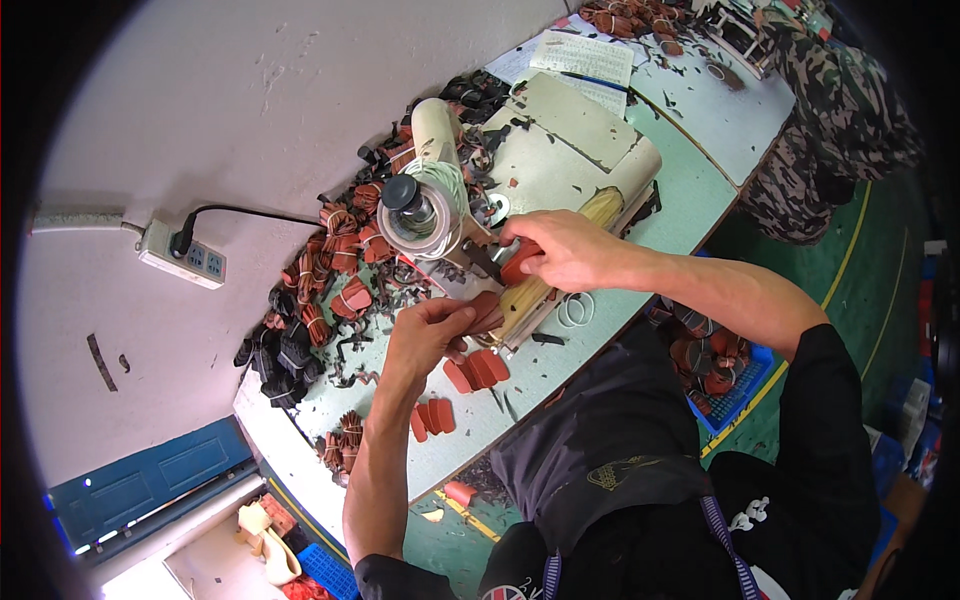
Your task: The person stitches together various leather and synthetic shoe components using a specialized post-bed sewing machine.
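My left hand pinches a few reddish-brown flat pieces between thumb and fingers, at the near left end of a cream-coloured bench machine. My right hand is closed on a red-brown piece, held beneath the machine's head beside its dark metal foot. A yellowish worn guard or roller runs along the machine's front edge, under my right wrist. Above the work, the machine's round head carries a black knob and loops of pale cord. What lies under the right fingertips is hidden.
Small fans of red-brown pieces lie on the table near my left hand. Bundled red-brown and black pieces and scraps line the wall side. A power strip hangs left. Another person in camouflage works at far right. A blue crate holds more bundles.
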A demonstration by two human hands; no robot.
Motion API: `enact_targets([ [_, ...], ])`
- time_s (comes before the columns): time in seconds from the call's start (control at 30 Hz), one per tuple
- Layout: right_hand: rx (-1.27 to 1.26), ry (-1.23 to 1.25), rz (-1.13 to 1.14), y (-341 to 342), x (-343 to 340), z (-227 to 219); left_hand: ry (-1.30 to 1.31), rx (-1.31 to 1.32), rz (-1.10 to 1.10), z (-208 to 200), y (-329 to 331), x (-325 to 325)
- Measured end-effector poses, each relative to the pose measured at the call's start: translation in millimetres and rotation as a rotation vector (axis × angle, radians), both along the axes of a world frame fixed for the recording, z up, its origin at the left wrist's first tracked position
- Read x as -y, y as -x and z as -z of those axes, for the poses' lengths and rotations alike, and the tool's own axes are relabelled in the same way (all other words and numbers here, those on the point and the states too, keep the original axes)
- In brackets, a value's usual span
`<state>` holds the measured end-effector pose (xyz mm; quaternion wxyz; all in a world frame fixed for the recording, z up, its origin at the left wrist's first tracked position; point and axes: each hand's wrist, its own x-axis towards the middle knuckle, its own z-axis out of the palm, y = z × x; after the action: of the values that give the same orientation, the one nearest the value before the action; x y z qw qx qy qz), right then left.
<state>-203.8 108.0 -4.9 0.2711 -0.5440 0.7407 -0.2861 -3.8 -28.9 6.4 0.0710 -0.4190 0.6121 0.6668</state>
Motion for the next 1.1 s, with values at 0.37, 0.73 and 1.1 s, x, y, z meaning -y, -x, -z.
enact_targets([
  [0.37, -0.035, -0.004, -0.02, -4.4, 5.6, -1.3, 0.087, -0.029, 0.054, 2.4, 7.5, -2.1],
  [0.73, 0.072, 0.011, -0.081, -0.6, 0.8, -1.9, 0.06, -0.037, -0.01, 1.7, 10.1, -0.5],
  [1.1, 0.243, -0.168, -0.044, 5.3, -4.0, -13.3, 0.14, 0.086, 0.066, 0.3, 10.5, 3.7],
])
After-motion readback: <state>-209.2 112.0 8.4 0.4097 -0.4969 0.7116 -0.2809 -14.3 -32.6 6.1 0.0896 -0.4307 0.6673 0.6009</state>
